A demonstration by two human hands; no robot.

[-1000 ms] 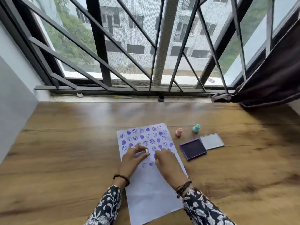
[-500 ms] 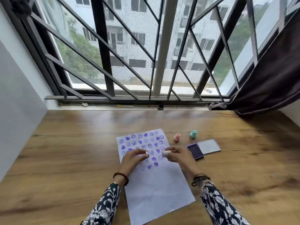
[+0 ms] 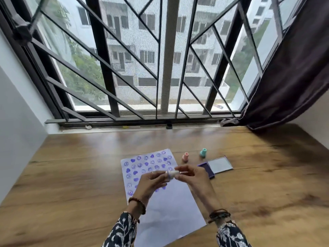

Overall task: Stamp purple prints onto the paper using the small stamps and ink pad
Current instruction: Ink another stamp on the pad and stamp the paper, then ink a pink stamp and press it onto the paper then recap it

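The white paper (image 3: 169, 211) lies on the wooden table (image 3: 71, 184), its upper part covered with several purple heart and smiley prints. Both hands hover above the paper's middle. A small white stamp (image 3: 171, 174) lies sideways between them: my right hand (image 3: 195, 179) pinches its right end and my left hand (image 3: 151, 183) holds its left end with the fingertips. The purple ink pad (image 3: 207, 169) sits open to the right, partly behind my right hand, its lid (image 3: 219, 164) flipped back. A pink stamp (image 3: 185, 156) and a teal stamp (image 3: 203, 152) stand upright behind it.
A barred window with a sill (image 3: 124, 128) runs along the table's far edge, with a small black object (image 3: 169, 125) on it. A dark curtain (image 3: 284, 77) hangs at the right. A grey wall (image 3: 16, 131) borders the left.
My right hand lifted the white stamp off the paper and brought it up. My left hand left the paper and met it at the stamp. The camera tilted upward.
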